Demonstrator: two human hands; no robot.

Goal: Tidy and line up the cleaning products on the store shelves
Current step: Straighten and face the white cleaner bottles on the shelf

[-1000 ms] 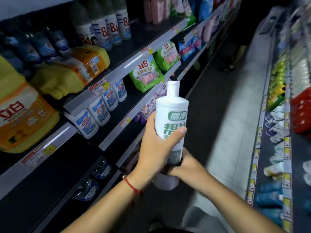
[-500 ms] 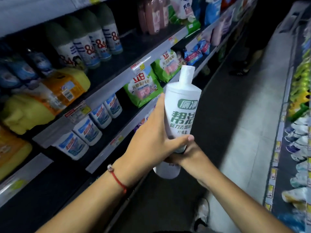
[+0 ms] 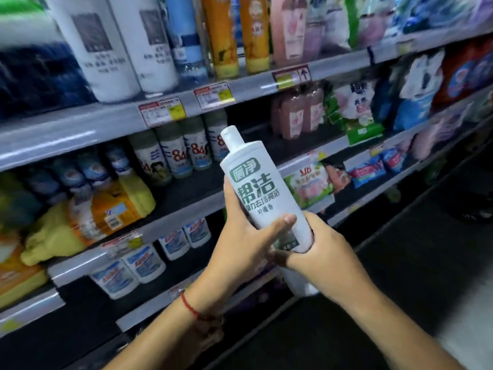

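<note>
Held in both hands, the white bottle (image 3: 256, 182) has risen from the lower shelves at frame centre to the "84" bottles (image 3: 184, 153), leaning left, as the view swings toward the shelving.

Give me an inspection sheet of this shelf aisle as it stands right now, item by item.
Surface: grey shelves with price tags, several tiers, stocked.
Job's things: white bottle with green label, held in front of the shelves, cap up, tilted slightly.
Clutter: yellow refill packs lying on their sides; 84 bottles standing in a row.
Grippers: left hand grips the bottle's middle, thumb across the front; right hand grips its lower part.
Cables: nothing seen.
Surroundings: dark aisle floor to the right.
</note>
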